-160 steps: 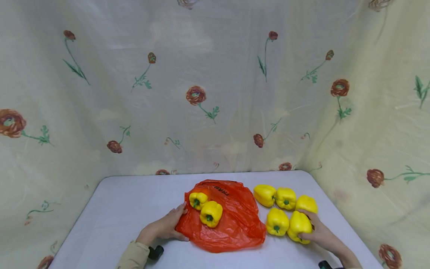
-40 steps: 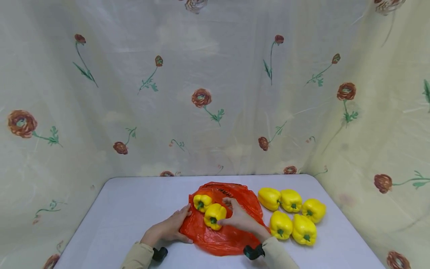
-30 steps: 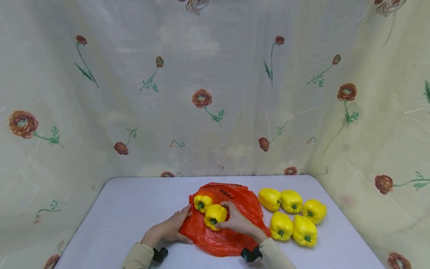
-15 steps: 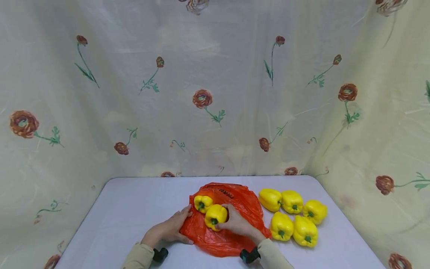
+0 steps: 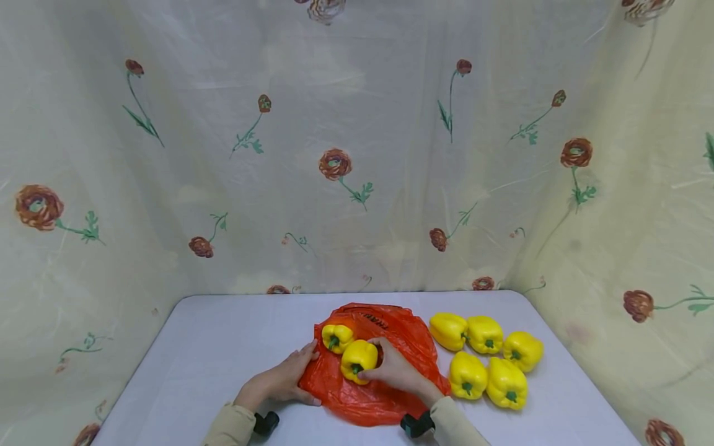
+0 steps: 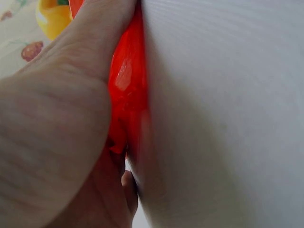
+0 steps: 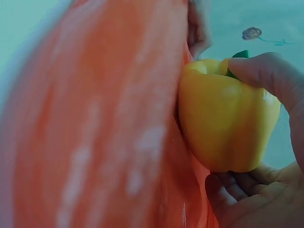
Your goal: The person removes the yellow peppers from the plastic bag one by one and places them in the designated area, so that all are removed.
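Note:
On the red plastic bag (image 5: 390,391), which lies flat and crumpled with dark lettering near its far end, are two yellow bell peppers. My right hand (image 5: 395,370) grips the nearer bell pepper (image 5: 357,359). In the right wrist view the thumb (image 7: 266,71) lies by the pepper's green stem, with fingers curled under its other end. The farther bell pepper (image 5: 337,337) sits just behind and left, untouched. My left hand (image 5: 287,376) rests spread along the bag's left edge, thumb toward the near side; its fingertips are partly hidden in the left wrist view.
Several more yellow bell peppers (image 5: 467,375) stand in two loose rows right of the bag. A white-covered table (image 5: 223,334) bears everything. Flower-printed sheets (image 5: 385,217) hang behind the table and at both sides.
My right hand has moved left from the peppers at the right to the nearer one on the bag, closing round it during the last second. My left hand stays at the bag's edge.

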`<control>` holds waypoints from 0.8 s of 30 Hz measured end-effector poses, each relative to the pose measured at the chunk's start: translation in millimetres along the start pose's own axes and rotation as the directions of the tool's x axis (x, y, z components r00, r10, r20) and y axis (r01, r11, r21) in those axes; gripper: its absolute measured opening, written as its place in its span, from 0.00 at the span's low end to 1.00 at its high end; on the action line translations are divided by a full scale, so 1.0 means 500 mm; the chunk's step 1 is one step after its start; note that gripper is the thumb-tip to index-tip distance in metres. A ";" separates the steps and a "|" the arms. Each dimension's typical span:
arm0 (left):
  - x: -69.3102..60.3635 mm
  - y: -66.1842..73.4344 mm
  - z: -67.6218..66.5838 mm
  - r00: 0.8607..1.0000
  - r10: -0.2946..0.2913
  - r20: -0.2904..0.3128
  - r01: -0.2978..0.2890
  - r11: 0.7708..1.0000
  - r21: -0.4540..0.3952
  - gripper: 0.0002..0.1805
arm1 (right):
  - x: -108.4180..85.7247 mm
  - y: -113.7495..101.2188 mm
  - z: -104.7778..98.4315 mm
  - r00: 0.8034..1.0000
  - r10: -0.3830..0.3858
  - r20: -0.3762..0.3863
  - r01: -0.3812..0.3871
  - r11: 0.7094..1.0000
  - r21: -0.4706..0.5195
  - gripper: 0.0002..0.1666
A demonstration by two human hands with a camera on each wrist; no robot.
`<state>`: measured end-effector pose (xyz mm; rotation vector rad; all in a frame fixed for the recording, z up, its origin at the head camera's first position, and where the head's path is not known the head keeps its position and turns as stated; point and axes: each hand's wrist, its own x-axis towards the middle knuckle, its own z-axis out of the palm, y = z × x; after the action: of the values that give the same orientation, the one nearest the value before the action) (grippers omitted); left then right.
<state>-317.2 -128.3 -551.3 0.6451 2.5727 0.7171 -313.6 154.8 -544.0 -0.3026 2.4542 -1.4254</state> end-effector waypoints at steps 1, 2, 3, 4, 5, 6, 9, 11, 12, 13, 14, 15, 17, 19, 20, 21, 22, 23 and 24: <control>0.000 0.000 0.000 1.000 0.002 0.000 -0.002 1.000 -0.003 0.67 | 0.000 -0.001 -0.001 1.000 0.000 -0.005 0.000 1.000 -0.001 0.49; 0.000 0.000 0.000 1.000 0.003 0.001 -0.003 1.000 -0.005 0.68 | -0.001 -0.002 -0.001 1.000 0.001 -0.010 -0.001 1.000 -0.002 0.49; 0.000 -0.001 0.000 1.000 0.003 0.001 -0.003 1.000 -0.008 0.68 | -0.001 -0.002 -0.002 1.000 0.000 -0.013 0.000 1.000 -0.003 0.49; 0.000 -0.001 0.000 1.000 0.003 0.001 -0.003 1.000 -0.008 0.68 | -0.002 -0.002 -0.002 1.000 0.001 -0.015 -0.001 1.000 -0.005 0.49; 0.000 -0.001 -0.001 1.000 0.003 0.001 -0.003 1.000 -0.007 0.68 | -0.003 -0.003 -0.003 1.000 0.001 -0.015 -0.001 1.000 -0.005 0.48; 0.001 -0.001 -0.001 1.000 0.005 0.000 -0.005 1.000 -0.006 0.68 | -0.004 -0.004 -0.003 1.000 0.002 -0.015 -0.002 1.000 -0.006 0.48; 0.001 -0.003 0.000 1.000 0.007 0.000 -0.007 1.000 -0.005 0.68 | -0.008 -0.008 -0.005 1.000 0.008 -0.009 -0.008 1.000 -0.006 0.49; 0.001 -0.003 0.000 1.000 0.012 -0.001 -0.012 1.000 -0.003 0.68 | -0.012 -0.013 -0.007 1.000 0.017 -0.004 -0.017 1.000 -0.002 0.50; 0.001 -0.003 0.001 1.000 0.012 -0.001 -0.012 1.000 -0.004 0.68 | -0.015 -0.015 -0.009 1.000 0.020 -0.002 -0.020 1.000 0.000 0.50; 0.001 -0.003 0.001 1.000 0.011 -0.001 -0.011 1.000 -0.006 0.68 | -0.017 -0.018 -0.011 1.000 0.024 0.000 -0.024 1.000 0.001 0.50; 0.001 -0.003 0.000 1.000 0.010 -0.001 -0.010 1.000 -0.007 0.68 | -0.020 -0.021 -0.013 1.000 0.023 0.002 -0.023 1.000 0.000 0.50; 0.001 -0.003 0.000 1.000 0.007 0.000 -0.007 1.000 -0.007 0.68 | -0.022 -0.023 -0.015 1.000 0.025 0.002 -0.025 1.000 0.001 0.51; 0.001 -0.003 0.000 1.000 0.002 0.000 -0.002 1.000 -0.009 0.68 | -0.027 -0.029 -0.020 1.000 0.020 0.004 -0.020 1.000 0.008 0.50; 0.002 -0.004 0.000 1.000 -0.003 0.001 0.003 1.000 -0.008 0.68 | -0.031 -0.032 -0.025 1.000 0.012 0.003 -0.012 1.000 0.011 0.50; 0.003 -0.004 0.000 1.000 -0.005 0.002 0.005 1.000 -0.006 0.68 | -0.033 -0.034 -0.028 1.000 0.009 0.000 -0.009 1.000 0.009 0.50; 0.003 -0.004 0.000 1.000 -0.007 0.002 0.007 1.000 -0.004 0.68 | -0.034 -0.035 -0.030 1.000 0.007 -0.001 -0.007 1.000 0.011 0.49; 0.003 -0.004 0.000 1.000 -0.010 0.000 0.010 1.000 -0.002 0.68 | -0.036 -0.036 -0.033 1.000 0.002 -0.004 -0.002 1.000 0.011 0.49; 0.003 -0.004 0.000 1.000 -0.013 0.000 0.013 1.000 0.002 0.68 | -0.038 -0.037 -0.035 1.000 0.001 -0.007 -0.001 1.000 0.010 0.49; 0.004 -0.004 0.001 1.000 -0.014 -0.001 0.014 1.000 0.004 0.68 | -0.040 -0.038 -0.038 1.000 0.001 -0.011 -0.001 1.000 0.009 0.49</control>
<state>-319.2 -128.8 -553.3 0.6276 2.5773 0.7079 -300.7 167.2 -515.9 -0.2925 2.4551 -1.4411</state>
